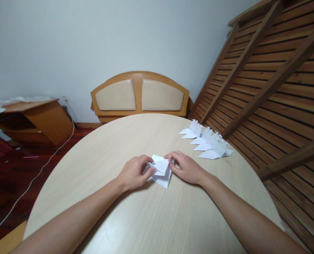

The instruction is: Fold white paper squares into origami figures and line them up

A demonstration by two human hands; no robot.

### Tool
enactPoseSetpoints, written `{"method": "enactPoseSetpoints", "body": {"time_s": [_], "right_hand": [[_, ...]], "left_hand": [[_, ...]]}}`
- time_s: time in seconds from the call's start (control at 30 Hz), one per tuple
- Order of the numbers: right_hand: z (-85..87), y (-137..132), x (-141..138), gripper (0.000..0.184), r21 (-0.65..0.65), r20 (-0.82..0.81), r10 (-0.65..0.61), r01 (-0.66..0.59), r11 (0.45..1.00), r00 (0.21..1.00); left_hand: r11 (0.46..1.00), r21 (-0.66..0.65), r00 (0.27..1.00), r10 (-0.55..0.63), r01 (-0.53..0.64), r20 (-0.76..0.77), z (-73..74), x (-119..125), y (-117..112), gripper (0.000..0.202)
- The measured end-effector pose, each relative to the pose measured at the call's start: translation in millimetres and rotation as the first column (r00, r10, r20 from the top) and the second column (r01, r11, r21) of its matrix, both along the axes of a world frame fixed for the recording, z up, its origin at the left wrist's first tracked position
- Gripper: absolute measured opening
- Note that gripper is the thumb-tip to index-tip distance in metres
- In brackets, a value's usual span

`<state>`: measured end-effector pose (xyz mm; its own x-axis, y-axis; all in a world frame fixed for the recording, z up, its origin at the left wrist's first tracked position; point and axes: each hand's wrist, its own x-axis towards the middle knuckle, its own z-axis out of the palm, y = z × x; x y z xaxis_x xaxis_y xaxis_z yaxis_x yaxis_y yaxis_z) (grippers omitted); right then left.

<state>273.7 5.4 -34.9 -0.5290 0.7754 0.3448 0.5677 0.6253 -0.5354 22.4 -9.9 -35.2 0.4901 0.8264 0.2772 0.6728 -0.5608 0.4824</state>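
A partly folded sheet of white paper [160, 179] lies on the round table between my hands, with one flap lifted off the layer below. My left hand [136, 172] pinches the flap's left side between thumb and fingers. On the other side, my right hand [184, 167] grips the upper right corner of the paper, its thumb and index finger closed on the edge. Several white origami birds [212, 143] stand in a row beyond my right hand, wings spread and necks raised.
The pale round table [114, 141] fills the foreground. Behind it a wooden headboard [139, 73] with cream panels leans by the wall. Slatted wooden boards [273, 91] rise close on the right. At left are a low wooden cabinet [48, 121] and a white cable [44, 167] on the floor.
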Motion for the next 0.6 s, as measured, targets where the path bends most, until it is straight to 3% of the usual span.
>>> {"method": "enactPoseSetpoints", "body": {"time_s": [0.27,0.47,0.6], "right_hand": [[6.1,-5.4,1.4,0.017,-0.025,0.045,0.019,-0.018,1.000,0.999],[8.8,-5.0,3.4,0.023,0.051,0.100,0.191,-0.197,0.979,0.976],[8.8,-5.3,4.2,0.017,0.043,0.121,0.172,-0.178,0.983,0.978]], "left_hand": [[1.000,0.002,1.000,-0.010,0.010,-0.006,-2.1,1.6,-0.2,0.023],[0.998,-0.002,0.996,-0.070,0.070,-0.047,-0.5,0.8,-1.2,0.023],[0.997,0.002,0.996,-0.080,0.080,-0.027,1.5,0.8,-1.7,0.024]]}}
